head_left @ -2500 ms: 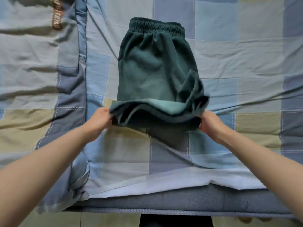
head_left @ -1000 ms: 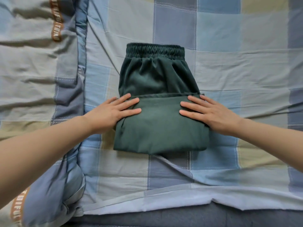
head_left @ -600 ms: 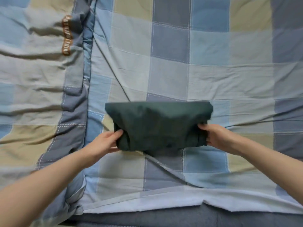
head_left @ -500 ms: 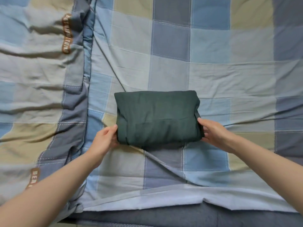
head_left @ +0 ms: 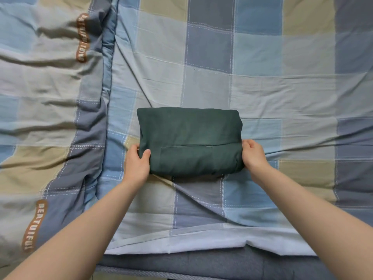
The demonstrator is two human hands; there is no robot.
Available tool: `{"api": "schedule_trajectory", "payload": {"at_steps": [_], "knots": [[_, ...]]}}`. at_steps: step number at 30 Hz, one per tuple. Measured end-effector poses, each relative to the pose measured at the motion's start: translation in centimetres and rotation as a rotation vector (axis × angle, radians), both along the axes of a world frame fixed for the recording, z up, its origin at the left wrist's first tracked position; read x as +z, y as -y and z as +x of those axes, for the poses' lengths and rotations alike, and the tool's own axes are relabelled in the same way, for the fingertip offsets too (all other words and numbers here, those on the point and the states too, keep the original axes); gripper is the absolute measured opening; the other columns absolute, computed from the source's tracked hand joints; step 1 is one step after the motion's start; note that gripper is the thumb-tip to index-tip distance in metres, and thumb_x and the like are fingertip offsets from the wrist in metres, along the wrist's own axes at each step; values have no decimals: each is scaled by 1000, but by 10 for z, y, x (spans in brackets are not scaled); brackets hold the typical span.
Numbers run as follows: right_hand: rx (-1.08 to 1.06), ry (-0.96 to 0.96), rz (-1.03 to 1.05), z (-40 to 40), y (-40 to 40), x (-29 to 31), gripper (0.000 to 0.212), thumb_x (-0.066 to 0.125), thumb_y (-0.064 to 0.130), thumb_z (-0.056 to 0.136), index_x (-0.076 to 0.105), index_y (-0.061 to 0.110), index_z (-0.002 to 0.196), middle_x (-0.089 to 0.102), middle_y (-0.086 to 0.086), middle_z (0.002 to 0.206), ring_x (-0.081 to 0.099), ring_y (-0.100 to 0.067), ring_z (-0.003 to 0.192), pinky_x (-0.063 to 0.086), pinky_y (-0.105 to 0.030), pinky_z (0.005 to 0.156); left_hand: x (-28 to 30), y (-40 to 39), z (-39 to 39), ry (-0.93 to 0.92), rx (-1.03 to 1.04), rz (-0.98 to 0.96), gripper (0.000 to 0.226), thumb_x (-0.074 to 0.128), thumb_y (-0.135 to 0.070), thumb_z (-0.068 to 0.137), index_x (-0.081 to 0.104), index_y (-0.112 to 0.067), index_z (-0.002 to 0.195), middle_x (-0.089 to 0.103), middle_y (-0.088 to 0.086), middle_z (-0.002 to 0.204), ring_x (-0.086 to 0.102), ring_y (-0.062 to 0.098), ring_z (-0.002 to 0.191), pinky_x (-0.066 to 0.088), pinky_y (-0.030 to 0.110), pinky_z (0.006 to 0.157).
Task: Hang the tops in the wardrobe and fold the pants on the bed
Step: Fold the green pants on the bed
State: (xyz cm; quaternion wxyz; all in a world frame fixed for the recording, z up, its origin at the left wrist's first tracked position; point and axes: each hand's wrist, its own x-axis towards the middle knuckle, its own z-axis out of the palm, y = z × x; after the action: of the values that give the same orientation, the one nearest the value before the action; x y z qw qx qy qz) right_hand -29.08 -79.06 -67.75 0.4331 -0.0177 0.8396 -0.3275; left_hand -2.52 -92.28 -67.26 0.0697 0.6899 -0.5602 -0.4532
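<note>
While both forearms reach forward, the left hand (head_left: 137, 164) and right hand (head_left: 254, 156) grip the folded green pants (head_left: 189, 140) at its ends.

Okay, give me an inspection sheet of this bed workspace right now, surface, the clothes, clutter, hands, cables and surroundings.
Surface: checked bedsheet in blue, grey and beige, wrinkled, its white edge hanging at the near side of the bed.
Job's things: dark green pants folded into a compact rectangle, lying on the sheet; no tops in view.
Clutter: rumpled quilt with brown lettered labels, along the left side.
Hands: left hand grips the bundle's left end, thumb on top; right hand grips its right end.
Cables: nothing seen.
Surroundings: grey mattress edge at the bottom; wardrobe not in view.
</note>
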Motion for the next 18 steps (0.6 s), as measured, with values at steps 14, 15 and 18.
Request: {"api": "schedule_trajectory", "payload": {"at_steps": [14,15,18], "knots": [[543,-511,46,57,5,9,69,42,54,94,0,45,148,24,-14,144,43,-41,115,42,-50,96,-2,-12,-35,9,-30,-342,76,74,-42,79,35,-28,142,48,-4,138,47,14,124,36,26,99],[556,-547,51,57,6,7,68,42,52,95,4,42,150,29,-14,138,48,-40,108,45,-49,91,-3,-13,-36,19,-40,-377,75,74,-39,79,35,-27,143,48,-3,136,47,15,123,35,24,96],[523,-632,36,55,6,6,60,45,47,96,20,35,149,40,-11,120,57,-38,84,49,-44,74,1,-19,-37,10,-71,-508,65,70,-24,85,39,-19,142,49,3,136,44,12,121,29,10,92]]}}
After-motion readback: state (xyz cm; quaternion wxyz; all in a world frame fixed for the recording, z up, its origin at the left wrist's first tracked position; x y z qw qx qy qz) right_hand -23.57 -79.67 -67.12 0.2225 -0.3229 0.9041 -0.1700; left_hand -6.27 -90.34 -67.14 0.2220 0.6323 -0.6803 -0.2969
